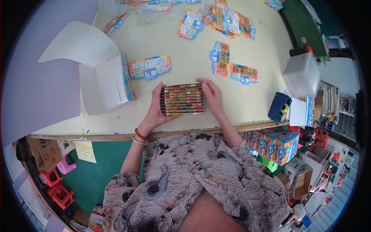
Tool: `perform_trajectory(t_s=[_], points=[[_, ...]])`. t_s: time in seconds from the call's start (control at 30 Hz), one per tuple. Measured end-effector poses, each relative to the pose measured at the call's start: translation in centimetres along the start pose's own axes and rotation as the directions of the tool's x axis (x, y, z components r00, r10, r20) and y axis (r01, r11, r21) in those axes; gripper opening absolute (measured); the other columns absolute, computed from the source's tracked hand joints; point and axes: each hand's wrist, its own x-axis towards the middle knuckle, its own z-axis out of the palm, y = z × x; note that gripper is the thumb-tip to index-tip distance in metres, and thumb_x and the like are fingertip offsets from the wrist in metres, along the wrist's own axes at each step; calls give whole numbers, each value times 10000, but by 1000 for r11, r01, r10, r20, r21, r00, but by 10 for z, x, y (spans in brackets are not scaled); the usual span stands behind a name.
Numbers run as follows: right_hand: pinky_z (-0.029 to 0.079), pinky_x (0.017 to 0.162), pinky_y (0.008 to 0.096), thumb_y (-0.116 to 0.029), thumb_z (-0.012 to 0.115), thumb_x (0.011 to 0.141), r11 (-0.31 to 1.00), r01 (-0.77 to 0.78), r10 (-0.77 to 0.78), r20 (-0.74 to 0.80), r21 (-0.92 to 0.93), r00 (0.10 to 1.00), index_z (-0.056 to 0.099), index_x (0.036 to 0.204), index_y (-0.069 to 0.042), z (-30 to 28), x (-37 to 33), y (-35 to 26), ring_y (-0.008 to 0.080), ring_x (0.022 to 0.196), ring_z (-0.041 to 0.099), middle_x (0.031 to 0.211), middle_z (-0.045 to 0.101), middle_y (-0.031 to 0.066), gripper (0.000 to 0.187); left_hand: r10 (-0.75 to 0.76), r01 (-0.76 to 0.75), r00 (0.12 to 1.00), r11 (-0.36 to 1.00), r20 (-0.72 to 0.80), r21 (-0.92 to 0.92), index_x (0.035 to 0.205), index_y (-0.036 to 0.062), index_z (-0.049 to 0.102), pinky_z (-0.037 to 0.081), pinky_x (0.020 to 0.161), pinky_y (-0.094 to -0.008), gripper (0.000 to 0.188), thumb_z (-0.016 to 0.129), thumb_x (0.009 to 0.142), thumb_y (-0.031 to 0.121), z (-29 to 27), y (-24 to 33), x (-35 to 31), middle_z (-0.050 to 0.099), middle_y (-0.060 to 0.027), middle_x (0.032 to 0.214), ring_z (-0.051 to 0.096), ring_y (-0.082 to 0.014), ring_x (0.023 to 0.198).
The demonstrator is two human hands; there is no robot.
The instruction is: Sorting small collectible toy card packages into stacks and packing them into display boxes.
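Between my two hands is a stack of flat packs (182,100), edge-on, showing rows of small pieces in red, green and yellow wrappers that look like sweets. My left hand (156,110) closes round its left end, thumb along the near side. At the other end my right hand (212,96) presses its fingers against the far right corner; it is slightly blurred. An open white box (104,83) with a blue printed side stands to the left, its flap raised. A single blue and orange pack (150,67) lies just beyond the stack.
Two loose packs, one upright (220,58) and one lengthwise (243,73), lie to the right. A pile of packs (228,21) is at the far side. A clear plastic container (302,73) and dark blue tape dispenser (279,107) stand right. Printed boxes (276,145) sit below the table edge.
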Motion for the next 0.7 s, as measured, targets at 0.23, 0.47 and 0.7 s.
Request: perform_trajectory(t_s=[0.23, 0.47, 0.7], points=[[287, 1118, 434, 37, 556, 794, -78, 205, -518, 215, -976, 828, 451, 1374, -141, -33, 167, -40, 295, 1354, 361, 1395, 476, 63, 616, -30, 23, 999, 987, -40, -157, 1493, 61, 63, 361, 1068, -372, 1253, 912, 578, 168, 1, -2, -2, 319, -151, 1361, 398, -278, 1265], [274, 1138, 457, 45, 544, 786, -185, 639, -403, 650, -747, 644, 469, 1338, -173, -81, 253, -11, 269, 1350, 372, 1380, 481, 50, 599, 23, -24, 1000, 998, -5, -65, 1445, 52, 189, 342, 1086, -395, 1141, 907, 566, 167, 1, 5, 8, 306, -179, 1393, 358, -318, 1300], [279, 1139, 467, 66, 542, 764, 108, 605, -179, 583, -789, 793, 485, 1300, -145, -45, 140, -59, 282, 1257, 465, 1324, 508, 79, 578, -66, 71, 997, 976, 30, -207, 1430, 54, 233, 345, 1088, -394, 1089, 895, 572, 156, 0, 0, 1, 298, -190, 1418, 355, -346, 1309]])
